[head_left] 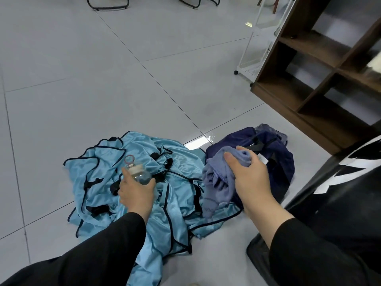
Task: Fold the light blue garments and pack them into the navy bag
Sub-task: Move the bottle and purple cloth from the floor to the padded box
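A heap of shiny light blue garments (177, 182) with dark piping lies crumpled on the grey tiled floor. Right of the heap sits the navy bag (276, 162), slumped and partly open. My left hand (137, 193) grips a small clear bottle (141, 174) with a cream cap and pink ring, just above the heap. My right hand (249, 176) grips a bunched periwinkle-blue towel (218, 180) in front of the bag; the towel hangs down over the heap's right edge.
A dark wooden cube shelf (309, 89) stands at the right, with a white wheeled rack (253, 56) behind it. Chair legs (107, 5) show at the far top. My dark-clothed knee (340, 203) fills the lower right. Grey tiled floor (103, 79) stretches beyond the heap.
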